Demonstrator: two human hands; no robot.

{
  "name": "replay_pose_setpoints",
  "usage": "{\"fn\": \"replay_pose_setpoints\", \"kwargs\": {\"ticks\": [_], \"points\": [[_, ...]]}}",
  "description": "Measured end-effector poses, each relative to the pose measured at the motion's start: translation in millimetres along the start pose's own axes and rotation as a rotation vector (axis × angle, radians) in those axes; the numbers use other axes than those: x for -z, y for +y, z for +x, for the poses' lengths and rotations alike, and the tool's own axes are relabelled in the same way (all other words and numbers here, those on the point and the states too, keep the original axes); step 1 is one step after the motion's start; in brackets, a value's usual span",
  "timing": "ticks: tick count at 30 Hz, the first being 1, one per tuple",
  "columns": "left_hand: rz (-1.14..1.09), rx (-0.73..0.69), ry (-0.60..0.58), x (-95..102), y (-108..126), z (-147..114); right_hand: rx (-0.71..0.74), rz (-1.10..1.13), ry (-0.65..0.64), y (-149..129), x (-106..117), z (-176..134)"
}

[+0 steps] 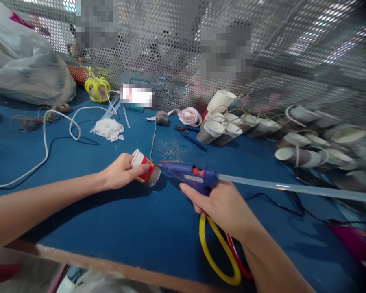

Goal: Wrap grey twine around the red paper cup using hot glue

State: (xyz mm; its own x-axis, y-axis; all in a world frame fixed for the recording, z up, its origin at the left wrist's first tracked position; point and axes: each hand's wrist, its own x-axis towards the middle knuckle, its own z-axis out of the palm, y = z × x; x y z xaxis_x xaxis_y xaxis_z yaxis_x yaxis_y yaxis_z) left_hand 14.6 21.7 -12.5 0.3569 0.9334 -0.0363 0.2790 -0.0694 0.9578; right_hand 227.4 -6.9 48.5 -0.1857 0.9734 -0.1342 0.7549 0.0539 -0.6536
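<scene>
My left hand (122, 171) grips a small red and white paper cup (145, 173), tilted on its side. Grey yarn is wound round the cup's lower end, and a strand leads from there to a grey yarn ball (162, 117). A blue glue gun (183, 171) is in my right hand (221, 203), its nozzle at the cup near my left thumb. From its back sticks a long, clear glue stick (280, 186). Scissors with a yellow handle loop (219, 252) and a red one show under my right hand; I cannot tell whether they touch it.
Yarn-wrapped cups with handles (301, 154) crowd the right, beside stacked white cups (221, 101). Pliers (190, 136), pink ribbon (189, 116) and a white lacy pile (109, 129) lie farther back. A white cable (45, 138) loops on the left. Perforated metal (171, 53) borders the blue table (110, 232).
</scene>
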Motion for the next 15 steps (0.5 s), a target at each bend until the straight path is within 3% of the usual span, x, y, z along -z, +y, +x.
{"fn": "replay_pose_setpoints", "kwargs": {"ticks": [5, 8, 11, 13, 15], "points": [[0.004, -0.018, -0.004, 0.1, -0.8, -0.2, -0.020, 0.071, -0.039, -1.4, 1.5, 2.1], [-0.006, -0.057, 0.021, 1.5, 1.3, -1.6, 0.002, 0.236, -0.019, 7.8, 6.2, 13.3], [0.007, -0.115, 0.045, 3.5, 5.4, -4.0, -0.033, 0.459, 0.137, 21.7, 13.9, 33.1], [0.037, -0.167, 0.056, 4.6, 8.8, -6.1, -0.111, 0.459, 0.254, 31.1, 18.6, 48.6], [0.078, -0.214, 0.071, 5.4, 12.3, -8.1, -0.131, 0.421, 0.281, 39.5, 21.2, 63.4]]}}
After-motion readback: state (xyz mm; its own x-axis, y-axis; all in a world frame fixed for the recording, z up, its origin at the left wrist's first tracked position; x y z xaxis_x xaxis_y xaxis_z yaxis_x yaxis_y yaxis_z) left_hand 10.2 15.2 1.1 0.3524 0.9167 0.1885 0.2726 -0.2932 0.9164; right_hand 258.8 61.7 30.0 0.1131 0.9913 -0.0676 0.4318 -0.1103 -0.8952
